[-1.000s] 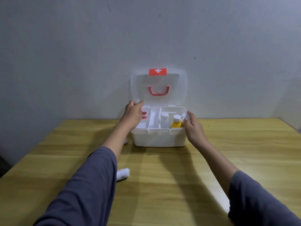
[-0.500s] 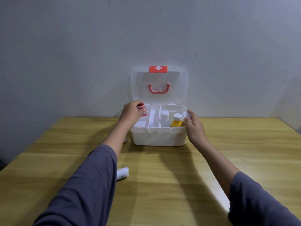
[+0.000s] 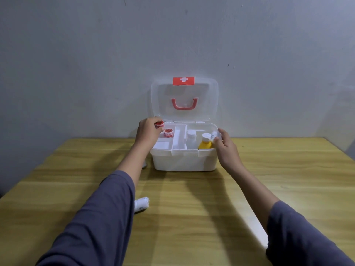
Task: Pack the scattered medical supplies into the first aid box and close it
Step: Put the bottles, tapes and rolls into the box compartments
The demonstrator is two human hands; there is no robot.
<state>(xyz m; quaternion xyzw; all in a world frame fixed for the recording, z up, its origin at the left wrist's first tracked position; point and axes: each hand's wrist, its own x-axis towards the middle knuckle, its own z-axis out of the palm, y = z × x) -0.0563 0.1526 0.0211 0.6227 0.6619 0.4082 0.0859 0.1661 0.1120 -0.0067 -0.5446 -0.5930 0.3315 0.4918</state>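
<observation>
The white first aid box (image 3: 184, 162) stands open against the wall, its clear lid (image 3: 184, 98) upright with a red handle and red cross latch. Inside are a red tape roll (image 3: 168, 133), a white bottle (image 3: 191, 139) and a yellow bottle with a white cap (image 3: 205, 143). My left hand (image 3: 148, 132) holds a second red tape roll (image 3: 159, 124) over the box's left compartment. My right hand (image 3: 225, 148) grips a small white item (image 3: 215, 135) at the box's right rim. A white bandage roll (image 3: 141, 204) lies on the table beside my left sleeve.
The wooden table (image 3: 192, 217) runs to the grey wall behind the box. A small grey object (image 3: 144, 166) peeks out on the table left of the box, mostly hidden by my left forearm.
My left hand has lifted a red tape roll into view above the left compartment. The right hand stays at the right rim with its white item.
</observation>
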